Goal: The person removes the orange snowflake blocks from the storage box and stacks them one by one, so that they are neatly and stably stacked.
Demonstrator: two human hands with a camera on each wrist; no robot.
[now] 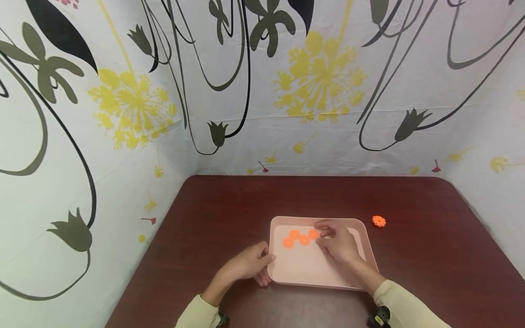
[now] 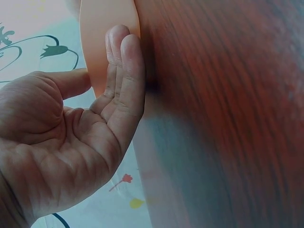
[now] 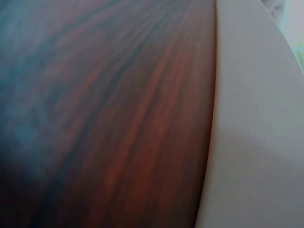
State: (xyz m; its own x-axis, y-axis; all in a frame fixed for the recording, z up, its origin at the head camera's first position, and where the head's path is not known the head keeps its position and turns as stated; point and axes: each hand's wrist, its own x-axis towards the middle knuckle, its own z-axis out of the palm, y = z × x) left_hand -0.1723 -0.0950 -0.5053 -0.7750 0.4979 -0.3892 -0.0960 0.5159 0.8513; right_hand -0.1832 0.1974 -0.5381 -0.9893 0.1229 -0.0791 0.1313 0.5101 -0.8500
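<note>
A pale pink rectangular tray (image 1: 303,273) lies on the table, with several small orange scalloped discs (image 1: 288,242) grouped in its upper left part. My left hand (image 1: 250,262) grips the tray's left edge, thumb at the rim and fingers along the outer side. In the left wrist view, fingers (image 2: 130,71) press flat against the tray's wall (image 2: 97,42). Over the tray, my right hand (image 1: 338,241) reaches in from the lower right. Its thumb and forefinger stand apart, right beside the rightmost disc (image 1: 313,234). The right wrist view shows the tray's outer wall (image 3: 256,118) but not the hand.
Another orange scalloped piece (image 1: 378,221) lies on the dark reddish-brown table (image 1: 229,205), right of the tray's far corner. A white cloth (image 1: 262,100) printed with flowers and stems hangs behind the table and along both sides.
</note>
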